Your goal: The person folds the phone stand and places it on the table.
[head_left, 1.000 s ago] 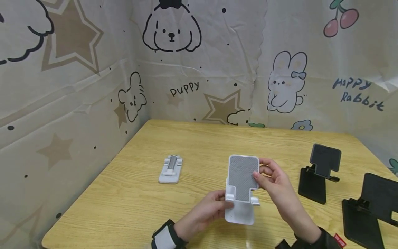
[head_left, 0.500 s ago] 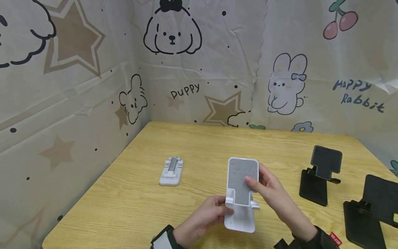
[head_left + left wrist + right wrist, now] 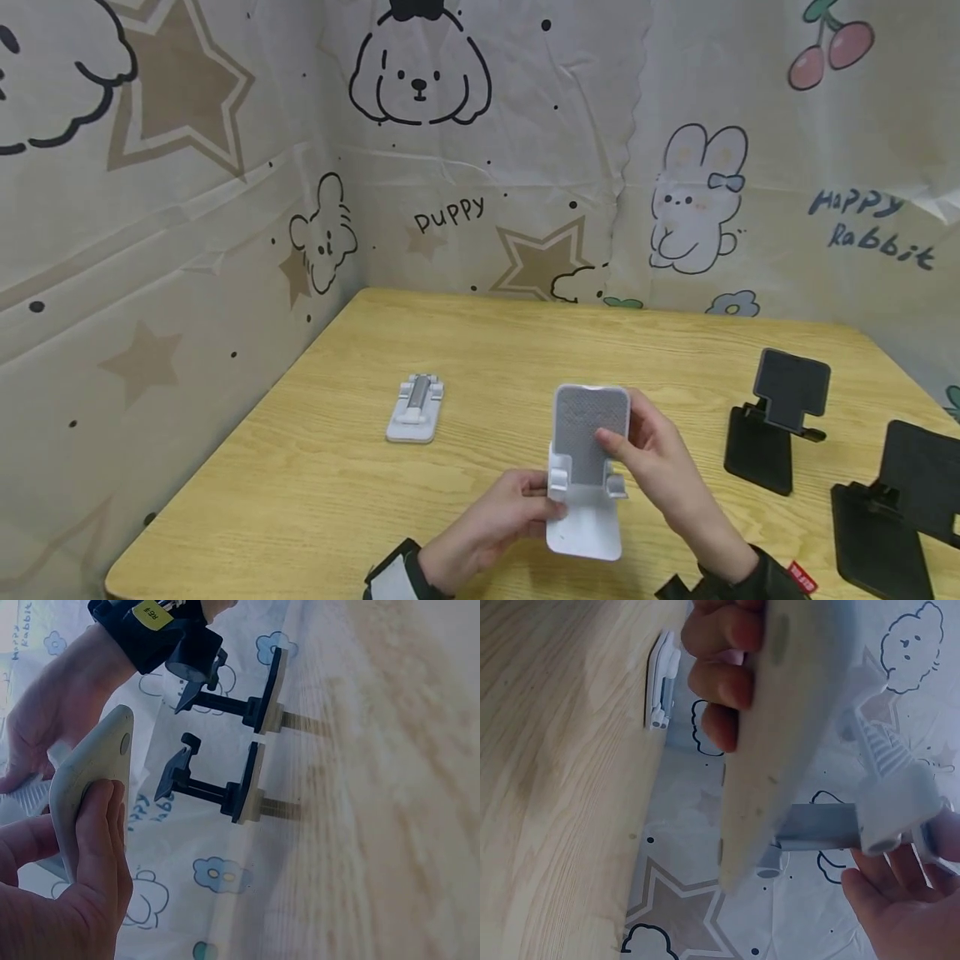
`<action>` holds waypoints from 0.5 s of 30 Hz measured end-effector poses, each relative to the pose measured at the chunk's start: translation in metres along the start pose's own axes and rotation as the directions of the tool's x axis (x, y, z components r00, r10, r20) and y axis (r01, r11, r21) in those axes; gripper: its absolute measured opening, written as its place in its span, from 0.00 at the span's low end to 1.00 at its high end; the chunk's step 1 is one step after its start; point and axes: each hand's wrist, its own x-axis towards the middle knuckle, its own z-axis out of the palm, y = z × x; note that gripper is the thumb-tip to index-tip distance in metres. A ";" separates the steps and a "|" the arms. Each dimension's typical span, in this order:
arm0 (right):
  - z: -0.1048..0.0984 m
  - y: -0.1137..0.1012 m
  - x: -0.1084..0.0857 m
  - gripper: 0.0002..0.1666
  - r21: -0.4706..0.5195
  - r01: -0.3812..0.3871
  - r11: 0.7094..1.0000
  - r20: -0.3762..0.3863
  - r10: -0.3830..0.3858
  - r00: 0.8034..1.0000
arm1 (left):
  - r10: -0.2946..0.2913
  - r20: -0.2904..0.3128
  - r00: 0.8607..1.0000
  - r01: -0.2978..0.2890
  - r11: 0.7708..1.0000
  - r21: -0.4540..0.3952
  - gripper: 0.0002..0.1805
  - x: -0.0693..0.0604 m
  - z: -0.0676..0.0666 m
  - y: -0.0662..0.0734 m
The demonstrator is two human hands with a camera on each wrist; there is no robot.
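A white phone stand (image 3: 587, 525) with a grey textured pad is held up off the table between both hands. My left hand (image 3: 498, 517) pinches the edge of its base, thumb on the front; the left wrist view shows the fingers along the underside of the base (image 3: 94, 761). My right hand (image 3: 667, 467) grips the padded upper plate by its right edge, thumb on the pad. From the right wrist view, a grey post (image 3: 821, 825) joins the base and the upper plate, with the right fingers (image 3: 900, 900) behind that plate.
A folded white stand (image 3: 411, 427) lies on the wooden table (image 3: 300, 500) to the left. Two unfolded black stands (image 3: 759, 450) (image 3: 877, 533) stand at the right. Patterned cloth hangs behind the table and along its left side.
My right thumb has moved inward across the pad, and the right fingers have gone further behind the plate. The upper plate tilts differently and sits slightly lower. My left hand keeps its hold.
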 end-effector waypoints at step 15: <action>0.010 0.014 0.004 0.23 -0.264 0.330 0.906 -0.172 -0.381 0.908 | -0.054 0.125 0.991 0.057 0.998 -0.020 0.20 -0.004 0.003 -0.001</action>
